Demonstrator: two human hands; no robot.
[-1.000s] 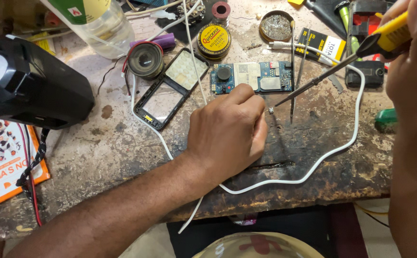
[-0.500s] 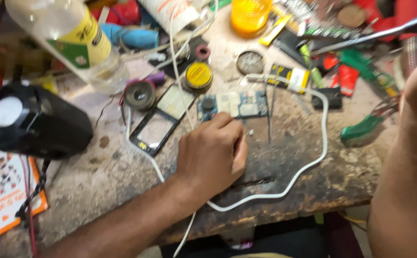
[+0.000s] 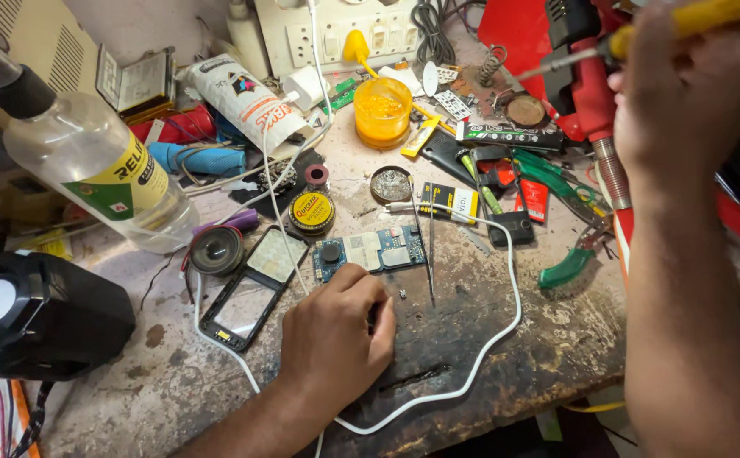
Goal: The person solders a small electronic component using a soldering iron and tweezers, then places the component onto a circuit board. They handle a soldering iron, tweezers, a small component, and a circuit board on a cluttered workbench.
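Note:
My left hand rests on the worn bench with its fingers curled in, just below a small blue circuit board. Whether anything small is pinched under it is hidden. A phone frame lies to its left and thin tweezers to its right. A white cable loops around the hand. My right hand is raised at the upper right, gripping a yellow-handled soldering iron. The iron's metal tip points left, well above the board.
A clear bottle and a black lamp housing stand at the left. Also on the bench are a round speaker, a yellow tin, an orange jar, green pliers and a white switchboard. The bench's front edge runs below my left hand.
My right hand has lifted the soldering iron away from the board, up and to the right. My left hand has stayed by the board. The view has tilted up, showing more of the bench's back.

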